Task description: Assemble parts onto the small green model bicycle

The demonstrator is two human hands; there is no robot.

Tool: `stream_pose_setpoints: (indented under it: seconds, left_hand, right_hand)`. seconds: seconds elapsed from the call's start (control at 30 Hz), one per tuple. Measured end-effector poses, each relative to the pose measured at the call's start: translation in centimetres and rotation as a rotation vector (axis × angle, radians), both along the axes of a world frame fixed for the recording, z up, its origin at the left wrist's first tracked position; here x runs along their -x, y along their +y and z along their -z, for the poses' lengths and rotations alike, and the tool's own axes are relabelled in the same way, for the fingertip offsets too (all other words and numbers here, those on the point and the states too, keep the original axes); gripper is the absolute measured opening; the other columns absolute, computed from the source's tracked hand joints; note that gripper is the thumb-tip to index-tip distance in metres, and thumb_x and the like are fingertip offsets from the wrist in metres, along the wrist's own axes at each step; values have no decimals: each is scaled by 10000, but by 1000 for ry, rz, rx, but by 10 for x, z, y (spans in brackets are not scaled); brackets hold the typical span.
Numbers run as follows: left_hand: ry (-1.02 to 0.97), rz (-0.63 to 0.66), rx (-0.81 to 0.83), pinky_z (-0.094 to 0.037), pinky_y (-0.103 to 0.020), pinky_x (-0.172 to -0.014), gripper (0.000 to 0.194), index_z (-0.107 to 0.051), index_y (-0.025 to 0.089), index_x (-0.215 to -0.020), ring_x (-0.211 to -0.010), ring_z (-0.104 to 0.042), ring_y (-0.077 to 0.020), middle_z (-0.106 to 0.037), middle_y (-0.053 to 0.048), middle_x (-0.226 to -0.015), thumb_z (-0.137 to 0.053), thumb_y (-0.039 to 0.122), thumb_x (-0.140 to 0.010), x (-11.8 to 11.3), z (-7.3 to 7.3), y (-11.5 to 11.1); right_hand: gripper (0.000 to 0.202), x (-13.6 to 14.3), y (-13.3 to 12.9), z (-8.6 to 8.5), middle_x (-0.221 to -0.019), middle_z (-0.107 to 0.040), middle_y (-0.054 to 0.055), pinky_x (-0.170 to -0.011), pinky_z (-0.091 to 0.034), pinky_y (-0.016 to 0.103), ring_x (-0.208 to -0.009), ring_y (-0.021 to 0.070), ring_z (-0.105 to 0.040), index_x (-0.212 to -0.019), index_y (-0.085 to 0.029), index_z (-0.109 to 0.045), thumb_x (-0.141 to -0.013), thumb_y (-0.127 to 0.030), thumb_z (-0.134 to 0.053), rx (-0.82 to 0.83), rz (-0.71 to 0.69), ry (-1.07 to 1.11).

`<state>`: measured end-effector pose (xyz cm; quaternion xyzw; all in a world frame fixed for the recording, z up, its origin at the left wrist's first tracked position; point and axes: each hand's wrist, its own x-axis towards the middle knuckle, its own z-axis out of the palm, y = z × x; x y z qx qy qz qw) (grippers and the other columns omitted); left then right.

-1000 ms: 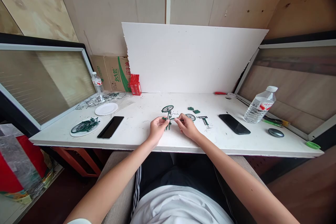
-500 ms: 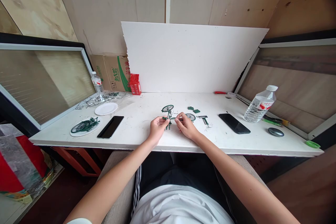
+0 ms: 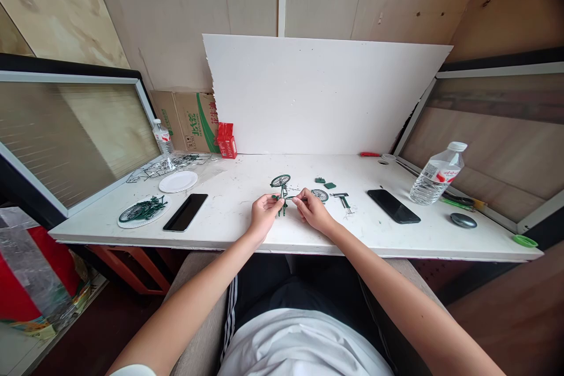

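A small dark green model bicycle (image 3: 281,181) is held just above the front part of the white table, its spoked wheel pointing away from me. My left hand (image 3: 265,211) pinches the frame from the left. From the right, my right hand (image 3: 312,209) has its fingertips closed at a thin green part of the same model; the exact grip is too small to make out. Right behind my right hand lies a loose spoked wheel (image 3: 320,195), partly covered by it. Thin green frame pieces (image 3: 343,202) and two small green blocks (image 3: 329,185) lie farther right.
At left are a plate of green parts (image 3: 143,211), a white plate (image 3: 178,182), a phone (image 3: 185,212) and a part sprue (image 3: 163,168). To the right are another phone (image 3: 393,207), a water bottle (image 3: 438,174) and a dark oval object (image 3: 463,220). A white board (image 3: 330,94) stands behind.
Hardly anything differs. Both hands keep their hold on the model bicycle, and the whole view has shifted very slightly.
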<state>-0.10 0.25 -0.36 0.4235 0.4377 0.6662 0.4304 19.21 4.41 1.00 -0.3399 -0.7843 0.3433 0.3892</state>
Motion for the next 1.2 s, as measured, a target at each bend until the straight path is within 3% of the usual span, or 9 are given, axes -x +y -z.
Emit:
stream_pose_setpoints:
  seconds: [0.23, 0.47, 0.77, 1.2]
  left_hand:
    - [-22, 4, -5, -541, -353, -883, 438, -774, 159, -1048, -985, -727, -225, -793, -137, -1076, -952, 397, -726, 0, 0, 0]
    - [-10, 7, 7, -533, -335, -827, 472, -777, 159, -1049, -957, -720, -224, -787, -137, -1054, -964, 435, -714, 0, -2, -1]
    - [11, 14, 12, -531, -317, -790, 493, -774, 161, -1073, -926, -721, -211, -787, -125, -1036, -955, 457, -722, 0, -1, 0]
    - [1, 12, 4, -533, -329, -848, 447, -762, 152, -1076, -965, -736, -213, -793, -135, -1058, -938, 409, -755, 0, -2, -1]
  right_hand:
    - [389, 0, 1, -1, -596, -563, -58, -602, -428, 348, -516, 196, -554, -918, -286, -440, -1083, -633, -497, -8, 21, -20]
    - [387, 0, 1, 0, -586, -551, -55, -604, -426, 340, -533, 197, -533, -928, -285, -437, -1095, -632, -471, -10, 16, -29]
    - [301, 1, 2, 0, -719, -601, -21, -624, -429, 334, -629, 203, -580, -1062, -272, -490, -1097, -570, -484, -65, 5, -26]
    - [320, -1, 5, 3, -579, -560, -66, -626, -434, 339, -524, 193, -536, -978, -286, -440, -1104, -578, -473, -34, -14, -28]
